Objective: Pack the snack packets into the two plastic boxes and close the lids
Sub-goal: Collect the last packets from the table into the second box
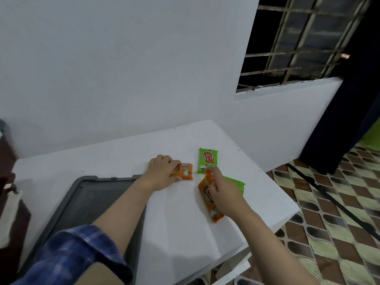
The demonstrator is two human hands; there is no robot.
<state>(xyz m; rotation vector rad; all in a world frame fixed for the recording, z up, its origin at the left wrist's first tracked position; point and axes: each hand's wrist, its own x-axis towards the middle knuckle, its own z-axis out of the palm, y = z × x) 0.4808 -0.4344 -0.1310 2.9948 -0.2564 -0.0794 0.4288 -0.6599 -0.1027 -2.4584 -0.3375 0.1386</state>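
Gripping orange packets — left hand point(159, 173) on one point(186, 171), right hand point(223, 192) pinching another point(207, 200).

Four snack packets lying on the white table point(176, 219), two orange and two green

Near-left orange packet point(184, 171) flat, partly covered by the left hand point(161, 173), fingers curled over its left end, printed face up. Upright green packet point(206, 160) flat just right of it, red logo showing, long side running away from the viewer, near end touched by fingertips of the right hand point(223, 194). Long orange packet point(209, 200) set diagonally, far end raised and pinched by the right hand, near end resting on the table. Second green packet point(238, 185) mostly hidden behind the right hand, only an edge showing beside the long orange one
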